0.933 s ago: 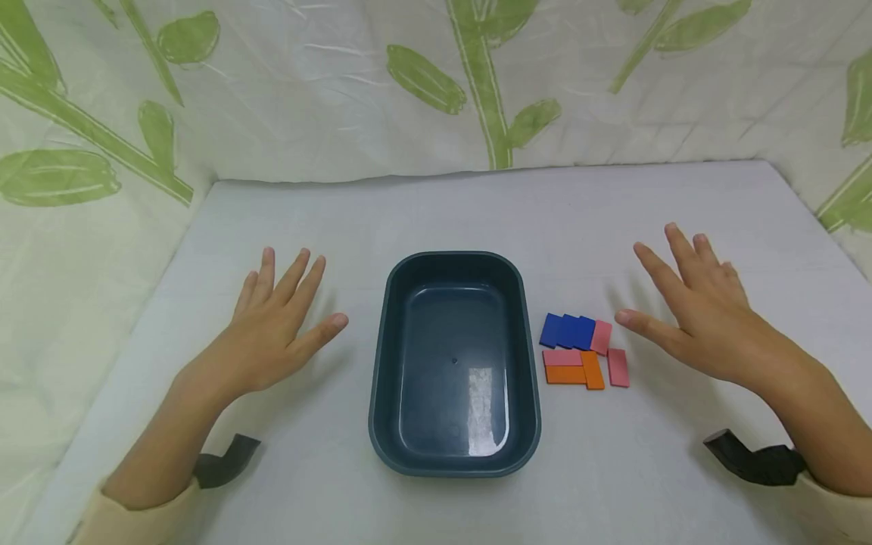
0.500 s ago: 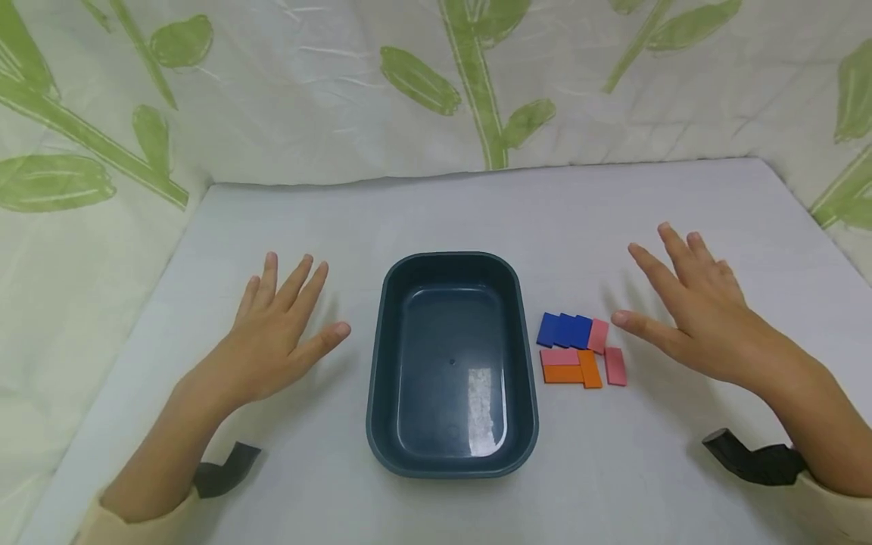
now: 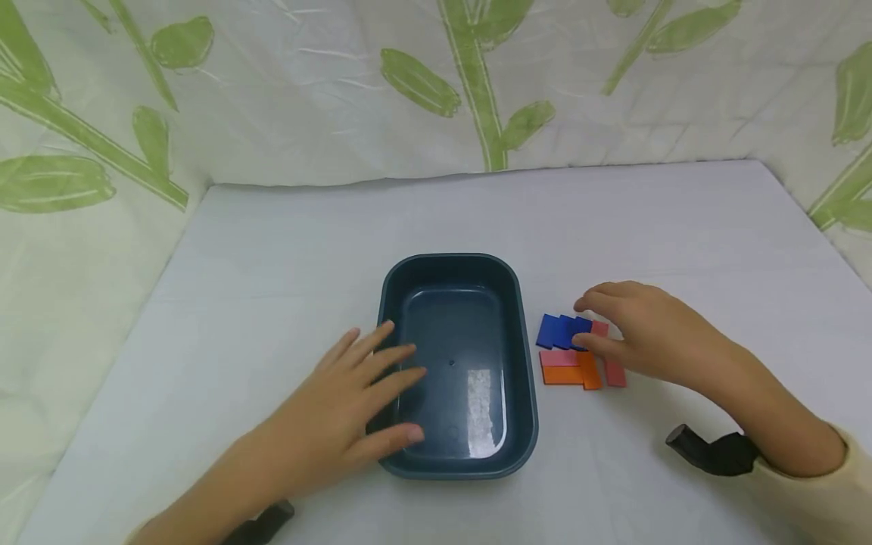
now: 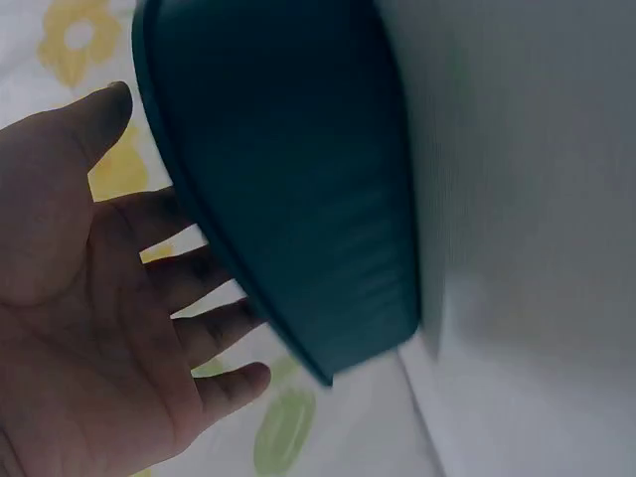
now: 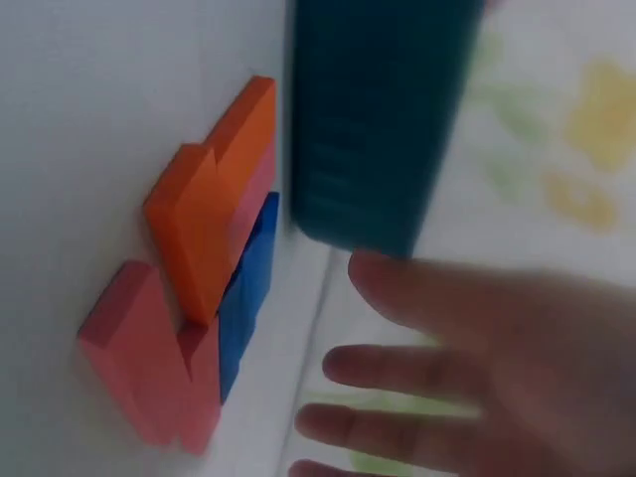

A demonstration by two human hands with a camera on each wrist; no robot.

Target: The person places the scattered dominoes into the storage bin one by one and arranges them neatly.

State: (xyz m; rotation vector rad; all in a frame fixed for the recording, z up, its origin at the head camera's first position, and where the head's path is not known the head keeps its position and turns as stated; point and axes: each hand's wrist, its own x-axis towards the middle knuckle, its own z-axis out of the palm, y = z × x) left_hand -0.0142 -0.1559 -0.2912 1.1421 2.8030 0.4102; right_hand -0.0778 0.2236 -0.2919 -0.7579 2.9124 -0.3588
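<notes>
Flat rectangular tiles point(image 3: 562, 359) in blue point(image 3: 562, 331), pink point(image 3: 616, 375) and orange point(image 3: 562, 375) lie clustered on the white table point(image 3: 286, 257), just to the right of a dark teal plastic tub point(image 3: 530, 409). From where I stand, the step in hand looks like a reach for these tiles: the right hand point(image 3: 647, 333) hangs over the cluster's right side. Its thumb and fingers are parted, with a gap between them, and they hold nothing; the right wrist view shows them clear of the tiles. The next move would call for lowering that hand and pinching a tile by its edges. Over the tub's left side, the left hand point(image 3: 341, 409) has its fingers spread and grips nothing; whether any fingertip touches the rim, I can't tell.
</notes>
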